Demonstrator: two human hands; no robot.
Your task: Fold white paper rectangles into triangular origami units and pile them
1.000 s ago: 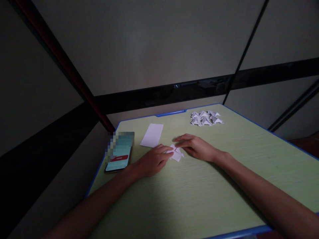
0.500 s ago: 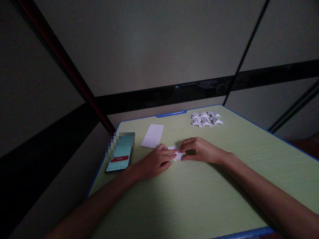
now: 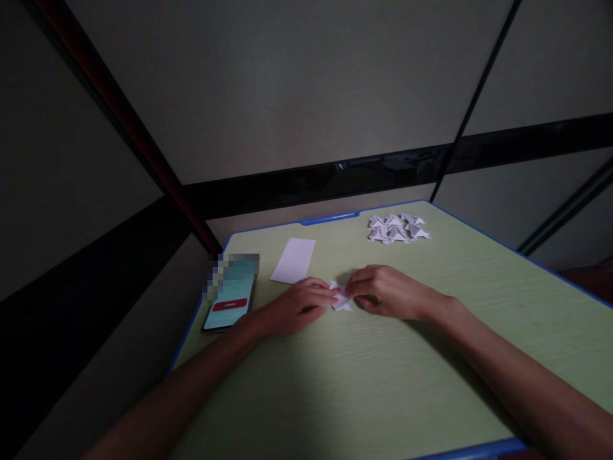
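Note:
A small piece of folded white paper (image 3: 341,300) lies on the table between my two hands, with pointed corners showing at its top and bottom. My left hand (image 3: 306,306) is at its left side, fingers closed together and fingertips on the paper. From the right, my right hand (image 3: 383,291) pinches the paper's right edge with bent fingers and thumb. Fingertips cover part of the folds.
The pale green table (image 3: 383,383) has a blue rim. A stack of white paper (image 3: 293,260) lies behind my left hand. The phone (image 3: 232,294) is at the left edge. Several folded paper figures (image 3: 397,230) sit at the back right. Behind stands a panelled wall (image 3: 306,96).
The folded paper has turned, and its points now show above and below. My right fingers have closed in on its right edge; my left hand has shifted slightly.

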